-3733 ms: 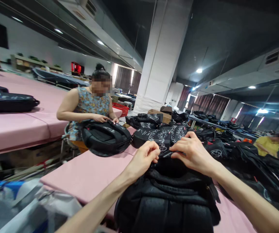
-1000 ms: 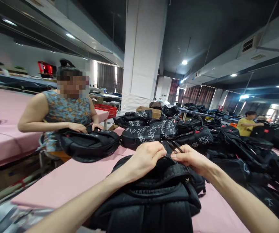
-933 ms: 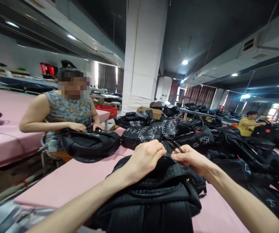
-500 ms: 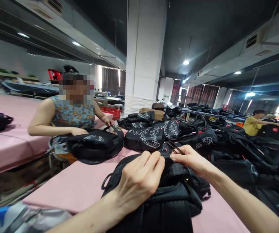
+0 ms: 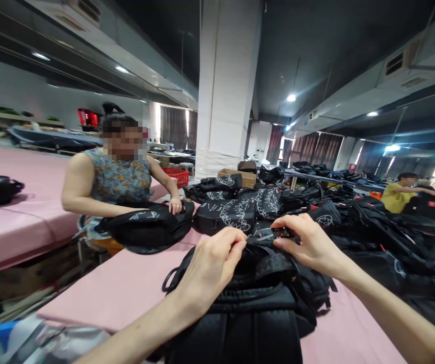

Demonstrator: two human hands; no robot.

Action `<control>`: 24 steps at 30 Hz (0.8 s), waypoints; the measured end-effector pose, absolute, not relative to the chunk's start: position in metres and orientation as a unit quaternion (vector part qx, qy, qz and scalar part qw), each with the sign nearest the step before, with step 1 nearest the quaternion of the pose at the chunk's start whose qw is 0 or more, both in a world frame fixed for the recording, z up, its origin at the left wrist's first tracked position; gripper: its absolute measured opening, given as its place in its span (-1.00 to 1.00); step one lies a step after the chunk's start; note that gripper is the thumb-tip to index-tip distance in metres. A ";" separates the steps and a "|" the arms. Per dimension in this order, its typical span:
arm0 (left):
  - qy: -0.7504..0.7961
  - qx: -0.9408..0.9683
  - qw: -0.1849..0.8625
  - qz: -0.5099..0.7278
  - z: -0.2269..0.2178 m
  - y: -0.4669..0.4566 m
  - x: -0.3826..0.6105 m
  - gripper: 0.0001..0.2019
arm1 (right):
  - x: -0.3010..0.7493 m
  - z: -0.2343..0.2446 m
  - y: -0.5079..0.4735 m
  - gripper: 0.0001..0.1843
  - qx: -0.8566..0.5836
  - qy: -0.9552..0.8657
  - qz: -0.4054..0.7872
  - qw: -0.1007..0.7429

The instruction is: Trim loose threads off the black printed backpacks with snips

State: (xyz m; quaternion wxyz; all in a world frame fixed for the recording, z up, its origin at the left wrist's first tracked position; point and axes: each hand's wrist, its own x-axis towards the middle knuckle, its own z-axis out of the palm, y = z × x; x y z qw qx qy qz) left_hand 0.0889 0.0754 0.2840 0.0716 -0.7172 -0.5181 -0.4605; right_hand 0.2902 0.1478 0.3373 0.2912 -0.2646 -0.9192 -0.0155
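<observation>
A black backpack (image 5: 255, 323) lies before me on the pink table, its strap side up and its far end gathered in folds. My left hand (image 5: 217, 263) is closed, thumb and fingers pinched together at the backpack's far edge; the exact bit of fabric between them is hidden. Just to the right, my right hand (image 5: 308, 245) grips a small pair of dark thread snips (image 5: 280, 233) between thumb and fingers. Their greyish blade points left, toward my left fingertips, above the backpack's far edge.
Across the table a co-worker (image 5: 121, 177) in a flowered top handles another black bag (image 5: 145, 227). Black backpacks with white scribble prints (image 5: 236, 215) are heaped ahead and to the right. Behind them stand a cardboard box (image 5: 247, 179) and a white pillar (image 5: 227, 91).
My right hand has lifted slightly and turned the snips to point left. My left hand has shifted a little left. The co-worker's hand has come down onto the other bag.
</observation>
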 end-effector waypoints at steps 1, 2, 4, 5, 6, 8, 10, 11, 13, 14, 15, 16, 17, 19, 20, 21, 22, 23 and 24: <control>-0.516 -0.718 0.069 -0.463 0.284 0.076 0.089 -0.83 | 0.290 0.340 0.147 -0.82 -0.244 -0.923 -0.063 0.289; -0.514 -0.718 0.067 -0.465 0.283 0.076 0.089 -0.83 | 0.290 0.342 0.146 -0.86 -0.221 -0.927 -0.103 0.286; -0.509 -0.717 0.065 -0.471 0.282 0.077 0.089 -0.84 | 0.287 0.347 0.143 -0.87 -0.181 -0.931 -0.161 0.273; -0.508 -0.717 0.063 -0.474 0.282 0.077 0.089 -0.85 | 0.286 0.349 0.141 -0.86 -0.166 -0.932 -0.182 0.266; -0.507 -0.716 0.062 -0.476 0.282 0.078 0.089 -0.85 | 0.284 0.351 0.140 -0.86 -0.155 -0.932 -0.199 0.259; -0.504 -0.717 0.059 -0.479 0.282 0.078 0.089 -0.85 | 0.280 0.354 0.138 -0.85 -0.140 -0.931 -0.227 0.250; -0.501 -0.717 0.057 -0.482 0.282 0.078 0.089 -0.85 | 0.278 0.356 0.136 -0.86 -0.131 -0.929 -0.249 0.242; -0.500 -0.717 0.055 -0.483 0.282 0.077 0.089 -0.85 | 0.277 0.357 0.135 -0.86 -0.128 -0.927 -0.259 0.238; -0.499 -0.717 0.052 -0.484 0.282 0.077 0.089 -0.86 | 0.277 0.358 0.133 -0.86 -0.126 -0.924 -0.279 0.229; -0.499 -0.717 0.050 -0.484 0.282 0.076 0.089 -0.86 | 0.277 0.359 0.132 -0.86 -0.127 -0.922 -0.288 0.227; -0.499 -0.717 0.048 -0.484 0.283 0.076 0.089 -0.86 | 0.277 0.360 0.131 -0.86 -0.129 -0.919 -0.295 0.225; -0.498 -0.718 0.046 -0.484 0.283 0.076 0.089 -0.86 | 0.277 0.360 0.130 -0.85 -0.130 -0.917 -0.302 0.225; -0.496 -0.719 0.045 -0.485 0.283 0.076 0.090 -0.86 | 0.276 0.360 0.129 -0.85 -0.129 -0.916 -0.307 0.225; -0.492 -0.721 0.043 -0.486 0.283 0.076 0.091 -0.86 | 0.273 0.359 0.128 -0.82 -0.125 -0.915 -0.312 0.223; -0.490 -0.722 0.043 -0.487 0.282 0.075 0.091 -0.86 | 0.271 0.359 0.127 -0.80 -0.122 -0.915 -0.313 0.222; -0.488 -0.723 0.042 -0.488 0.282 0.075 0.091 -0.86 | 0.270 0.358 0.127 -0.79 -0.119 -0.917 -0.312 0.220; -0.486 -0.722 0.039 -0.490 0.282 0.074 0.091 -0.86 | 0.268 0.358 0.126 -0.79 -0.118 -0.918 -0.308 0.220; -0.485 -0.721 0.034 -0.493 0.283 0.074 0.091 -0.86 | 0.268 0.357 0.126 -0.79 -0.120 -0.919 -0.302 0.222; -0.484 -0.719 0.025 -0.498 0.283 0.074 0.090 -0.85 | 0.269 0.357 0.126 -0.79 -0.125 -0.921 -0.291 0.227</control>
